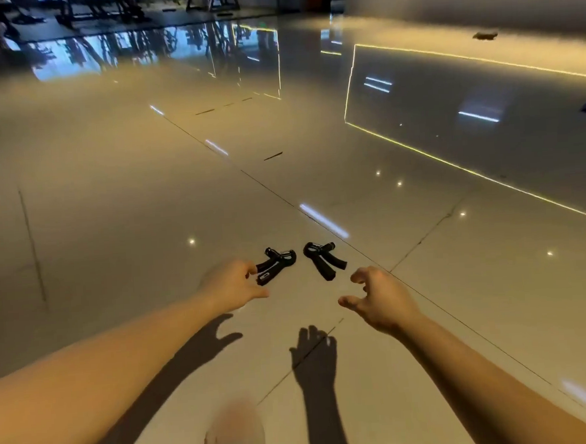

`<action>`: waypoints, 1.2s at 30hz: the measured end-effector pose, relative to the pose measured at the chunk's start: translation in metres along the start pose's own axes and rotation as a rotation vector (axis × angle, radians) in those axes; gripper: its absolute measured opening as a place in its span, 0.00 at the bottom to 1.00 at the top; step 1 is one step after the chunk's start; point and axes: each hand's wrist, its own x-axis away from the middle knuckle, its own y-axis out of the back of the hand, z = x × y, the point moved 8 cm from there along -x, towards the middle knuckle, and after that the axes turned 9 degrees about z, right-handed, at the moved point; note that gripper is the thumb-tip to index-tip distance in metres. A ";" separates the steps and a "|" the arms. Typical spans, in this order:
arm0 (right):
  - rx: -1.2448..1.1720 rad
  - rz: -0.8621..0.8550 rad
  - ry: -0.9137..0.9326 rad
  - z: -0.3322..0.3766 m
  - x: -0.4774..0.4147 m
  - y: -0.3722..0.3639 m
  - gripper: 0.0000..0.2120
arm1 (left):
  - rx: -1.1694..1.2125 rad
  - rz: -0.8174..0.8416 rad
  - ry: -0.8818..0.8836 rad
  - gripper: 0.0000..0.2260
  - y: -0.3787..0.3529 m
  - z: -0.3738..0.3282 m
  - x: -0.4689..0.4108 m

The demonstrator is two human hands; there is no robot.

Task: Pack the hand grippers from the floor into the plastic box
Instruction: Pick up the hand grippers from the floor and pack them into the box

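Observation:
Two black hand grippers lie side by side on the glossy tiled floor. The left hand gripper (276,264) has its handles pointing toward me, and so does the right hand gripper (324,261). My left hand (232,284) is stretched out just left of the left one, fingers loosely spread, fingertips close to its handle and holding nothing. My right hand (380,299) hovers below and right of the right one, fingers loosely curled, empty. The plastic box is not in view.
Shiny floor tiles (147,213) spread all around. My knee (234,434) shows at the bottom edge. Dark gym machines (100,7) stand far back on the left, and a lit step (477,4) runs along the far right.

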 end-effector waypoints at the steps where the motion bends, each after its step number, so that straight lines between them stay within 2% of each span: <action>1: 0.004 0.008 -0.015 0.000 -0.021 -0.006 0.28 | 0.004 -0.015 -0.005 0.27 -0.002 0.006 -0.020; 6: 0.040 0.041 -0.082 -0.005 -0.119 -0.031 0.25 | 0.008 -0.037 -0.040 0.23 -0.023 0.035 -0.119; 11: 0.091 0.055 -0.117 -0.020 -0.208 -0.063 0.24 | 0.038 -0.059 0.024 0.28 -0.054 0.065 -0.196; 15: 0.172 0.085 -0.131 -0.039 -0.260 -0.092 0.22 | -0.062 -0.060 0.068 0.33 -0.087 0.078 -0.234; 19: 0.217 0.107 -0.182 -0.059 -0.291 -0.115 0.27 | -0.150 -0.052 0.077 0.30 -0.112 0.087 -0.252; 24: 0.324 0.084 -0.235 -0.073 -0.295 -0.125 0.22 | -0.048 -0.074 0.079 0.28 -0.123 0.092 -0.256; 30: 0.209 0.210 -0.378 -0.083 -0.258 -0.129 0.23 | 0.167 -0.061 0.066 0.26 -0.120 0.087 -0.239; 36: 0.226 0.182 -0.355 -0.102 -0.173 -0.085 0.24 | 0.210 -0.124 -0.114 0.24 -0.090 0.036 -0.188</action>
